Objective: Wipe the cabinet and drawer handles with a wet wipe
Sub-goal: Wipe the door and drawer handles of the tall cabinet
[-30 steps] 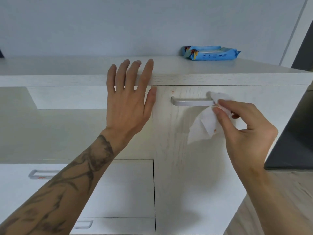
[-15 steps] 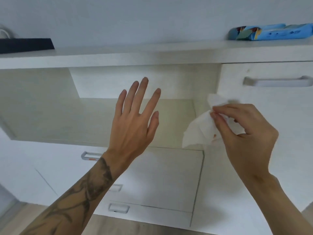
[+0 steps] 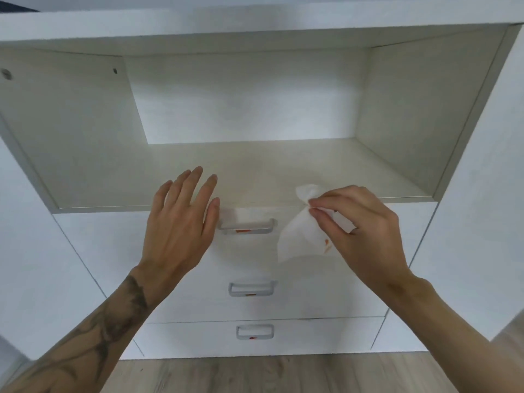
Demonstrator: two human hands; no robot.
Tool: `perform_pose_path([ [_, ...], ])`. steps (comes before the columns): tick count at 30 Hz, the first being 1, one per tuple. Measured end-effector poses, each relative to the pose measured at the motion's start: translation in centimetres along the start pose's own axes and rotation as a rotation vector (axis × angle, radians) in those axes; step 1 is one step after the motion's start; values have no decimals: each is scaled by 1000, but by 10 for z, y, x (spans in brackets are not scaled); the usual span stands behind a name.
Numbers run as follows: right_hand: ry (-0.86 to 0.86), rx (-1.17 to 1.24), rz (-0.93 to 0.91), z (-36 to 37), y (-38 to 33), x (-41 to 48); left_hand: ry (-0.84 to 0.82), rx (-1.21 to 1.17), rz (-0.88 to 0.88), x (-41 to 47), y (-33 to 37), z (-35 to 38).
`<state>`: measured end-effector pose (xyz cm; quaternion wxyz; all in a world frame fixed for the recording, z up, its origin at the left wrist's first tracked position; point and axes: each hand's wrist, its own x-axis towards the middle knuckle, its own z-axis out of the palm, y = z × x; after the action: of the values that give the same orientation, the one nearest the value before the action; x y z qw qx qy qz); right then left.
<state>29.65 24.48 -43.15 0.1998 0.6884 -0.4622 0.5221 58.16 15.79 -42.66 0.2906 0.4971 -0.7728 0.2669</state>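
One left-right top handle lies just left of the wet wipe pinched in the right grip; left grip released

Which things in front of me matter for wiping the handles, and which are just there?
For the job: wet wipe, pinched by the right hand; top drawer handle, middle drawer handle, bottom drawer handle, each with an orange mark; left hand, fingers straight, holding nothing.
Just there: open shelf; wooden floor.
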Motion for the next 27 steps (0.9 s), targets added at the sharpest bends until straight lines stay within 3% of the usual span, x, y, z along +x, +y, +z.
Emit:
perform_pose_path([
  [7, -68, -63, 63, 59, -41, -24, 65, -73, 20, -29, -51, 39],
  [16, -35, -8, 182, 98, -41, -44, 207, -94, 58, -31, -61, 69],
  [22, 110, -3, 23, 110, -29, -46, 301, -33, 85, -32, -69, 85],
  [27, 104, 61, -2, 119, -26, -43, 351, -43, 74, -33, -66, 94],
])
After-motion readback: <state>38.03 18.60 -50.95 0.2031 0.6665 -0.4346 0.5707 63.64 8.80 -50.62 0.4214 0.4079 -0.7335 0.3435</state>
